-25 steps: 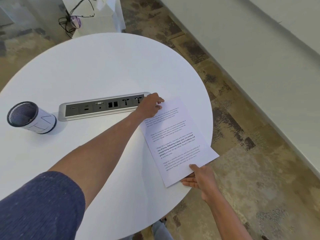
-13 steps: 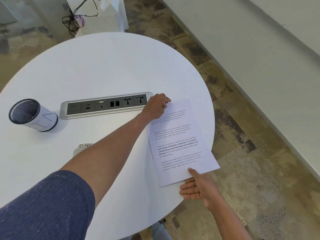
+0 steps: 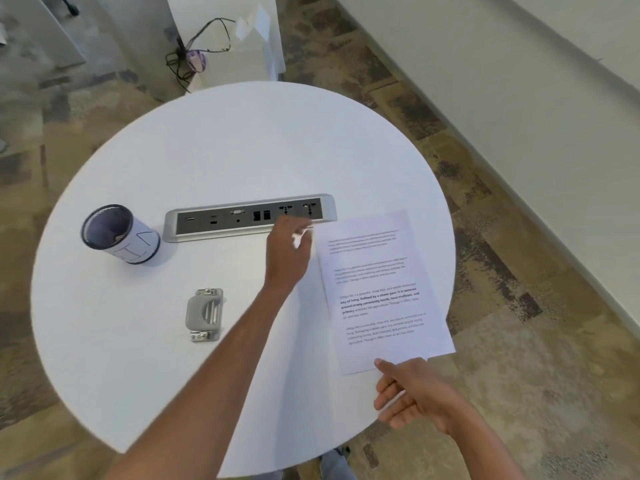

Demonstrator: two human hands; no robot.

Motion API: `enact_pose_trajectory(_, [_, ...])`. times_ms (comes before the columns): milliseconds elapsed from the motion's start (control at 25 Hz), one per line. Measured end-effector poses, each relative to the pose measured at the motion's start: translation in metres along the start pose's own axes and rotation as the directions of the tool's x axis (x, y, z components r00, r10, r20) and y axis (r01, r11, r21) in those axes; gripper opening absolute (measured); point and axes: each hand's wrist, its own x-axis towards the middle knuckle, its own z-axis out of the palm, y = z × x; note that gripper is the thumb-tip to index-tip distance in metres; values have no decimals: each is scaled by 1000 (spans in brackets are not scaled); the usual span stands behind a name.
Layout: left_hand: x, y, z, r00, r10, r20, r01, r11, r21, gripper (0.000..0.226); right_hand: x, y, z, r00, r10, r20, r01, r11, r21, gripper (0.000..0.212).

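The sheet (image 3: pixel 381 289) lies by the right edge of the table (image 3: pixel 242 150), long axis pointing away from the person. The right hand (image 3: pixel 412 393), spread, has its thumb on the near end, and the left hand (image 3: pixel 287 254) (blurred, fingers loose) is beside the far corner.

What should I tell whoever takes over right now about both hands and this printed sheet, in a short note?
Left hand: blurred at the printed sheet's far left corner, beside the socket panel; grip unclear.
Right hand: open, thumb touching the sheet's near edge.
Sheet: flat, text up, on the round table, near right corner overhanging the rim.
Done: sheet laid out. Left: probably lifting or shifting it; not yet lifted.
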Motion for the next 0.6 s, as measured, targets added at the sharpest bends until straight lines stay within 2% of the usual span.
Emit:
enact_pose_trajectory(120, [-45, -11, -63, 949, -133, -286, 140, 990, 4, 20, 5, -14, 23, 985, -173, -10, 172, 982, -74, 37])
enact_pose_trajectory(240, [-74, -33, -122, 841, -305, -446, 358, 933, 36, 19, 13, -39, 51, 958, -287, -5, 284, 951, -121, 28])
enact_pose_trajectory(400, [-86, -64, -168, 783, -492, -380, 579, 800, 157, 11, 24, -68, 89, 937, -349, 4, 344, 920, -188, 24])
enact_pose_trajectory(600, [-80, -87, -185, 756, -635, -156, 652, 709, 270, 34, 36, -80, 143, 944, -329, -20, 310, 908, -283, 19])
